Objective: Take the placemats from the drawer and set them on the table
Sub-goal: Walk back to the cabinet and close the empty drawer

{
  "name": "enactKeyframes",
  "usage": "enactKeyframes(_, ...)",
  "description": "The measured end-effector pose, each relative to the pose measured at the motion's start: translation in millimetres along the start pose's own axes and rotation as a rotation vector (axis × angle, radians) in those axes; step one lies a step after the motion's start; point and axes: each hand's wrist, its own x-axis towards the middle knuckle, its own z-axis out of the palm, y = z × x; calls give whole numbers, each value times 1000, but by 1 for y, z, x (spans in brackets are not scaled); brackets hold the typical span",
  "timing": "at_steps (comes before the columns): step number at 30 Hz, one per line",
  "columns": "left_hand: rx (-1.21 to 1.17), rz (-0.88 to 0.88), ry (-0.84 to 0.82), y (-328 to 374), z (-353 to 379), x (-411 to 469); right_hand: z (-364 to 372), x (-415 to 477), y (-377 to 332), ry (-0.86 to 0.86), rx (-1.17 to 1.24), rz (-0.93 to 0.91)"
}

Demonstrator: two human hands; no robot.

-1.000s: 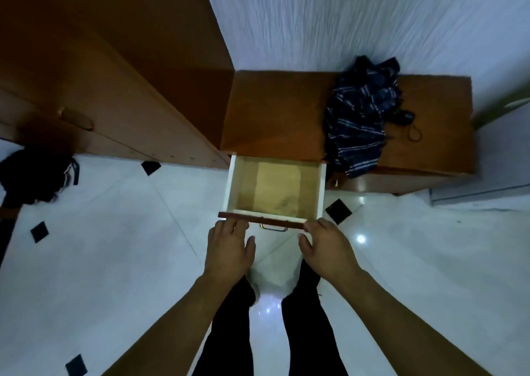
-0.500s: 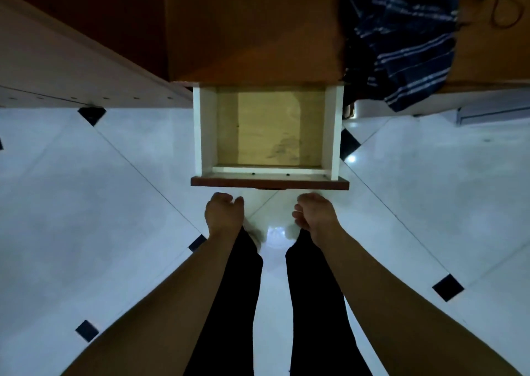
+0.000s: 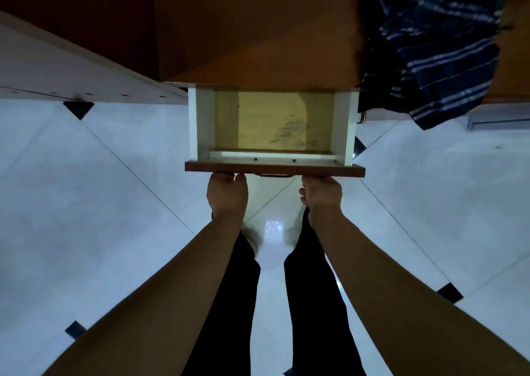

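1. Pressing against the dark front panel of the open drawer [image 3: 274, 129], the left hand [image 3: 228, 193] and right hand [image 3: 321, 193] now meet its outer face, fingertips hidden under the panel's edge; half a second ago both hung curled and clear of it, just short of the wood.

2. Set apart, one hand near each end of the panel, the hands flank the small metal handle [image 3: 274, 175] without gripping it. Whether the fingers lie flat or hook the lower edge cannot be told.

3. Showing only a bare yellowish base with a faint smudge, the drawer holds no placemats in the part that is visible; its rear stays tucked beneath the brown surface [image 3: 258, 31].

4. Lying on that surface to the right, a dark striped cloth [image 3: 430, 45] spills over the edge, just beside the drawer's right wall.

5. Judged from this contact, the person appears ready to push the drawer shut, which suggests the retrieval step is over or this drawer yielded nothing; no placemats appear anywhere in view.
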Motion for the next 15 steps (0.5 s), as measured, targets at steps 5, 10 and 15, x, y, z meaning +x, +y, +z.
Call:
enactKeyframes(5, -22, 103, 52, 47, 3, 31, 10, 21, -50, -53, -58, -127)
enactKeyframes(10, -94, 138, 77, 99, 10, 57, 22, 40, -101, -93, -105, -231)
enactKeyframes(15, -49, 233, 113, 129, 12, 73, 33, 55, -136, -97, -102, -240)
